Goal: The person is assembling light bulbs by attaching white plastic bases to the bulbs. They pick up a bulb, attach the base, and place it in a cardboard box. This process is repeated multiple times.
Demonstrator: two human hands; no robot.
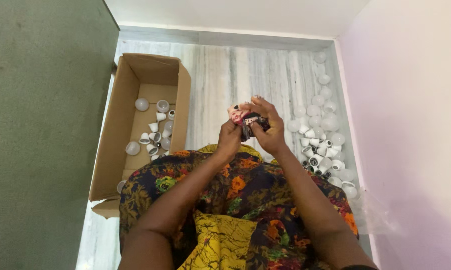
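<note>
Both of my hands are raised over my lap and meet around a small bunched piece of patterned cloth [244,119], red, pink and dark. My left hand [229,141] pinches its lower left side. My right hand [267,126] wraps the right side, fingers curled over the top. Much of the cloth is hidden behind my fingers. My lap is covered by a floral dress [235,200] with a yellow panel.
An open cardboard box [115,130] stands on the marble floor at left, holding several white bulb parts [153,136]. A heap of white bulb domes and bases [323,140] lies along the pink wall at right. A green wall runs down the left side.
</note>
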